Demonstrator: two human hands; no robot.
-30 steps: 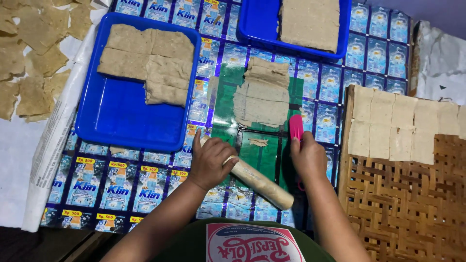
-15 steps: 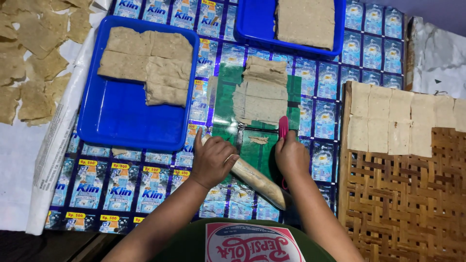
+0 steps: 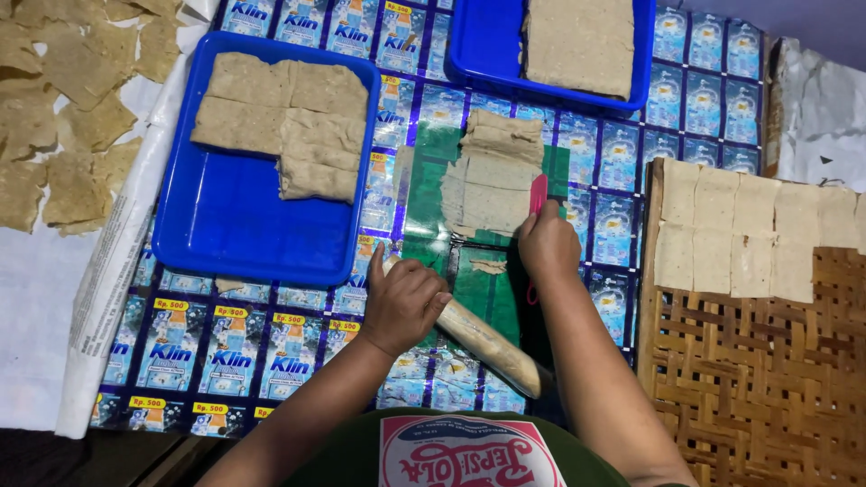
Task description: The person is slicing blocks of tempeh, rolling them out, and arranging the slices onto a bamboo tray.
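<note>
Hands at the green cutting sheet (image 3: 469, 289), centre of the printed mat.
Left hand (image 3: 403, 302) closes around a pale wooden rolling pin (image 3: 487, 344); right hand (image 3: 547, 243) grips a pink flat cutter (image 3: 538, 193) touching the thin beige dough sheet (image 3: 492, 185).

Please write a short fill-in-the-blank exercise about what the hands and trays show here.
1. The left hand rests on a wooden ____ pin.
2. The right hand holds a ____ cutter at the dough sheet.
3. Both trays are ____ in colour.
4. The cut squares lie on a woven ____ mat.

Missing words: rolling; pink; blue; bamboo
</note>
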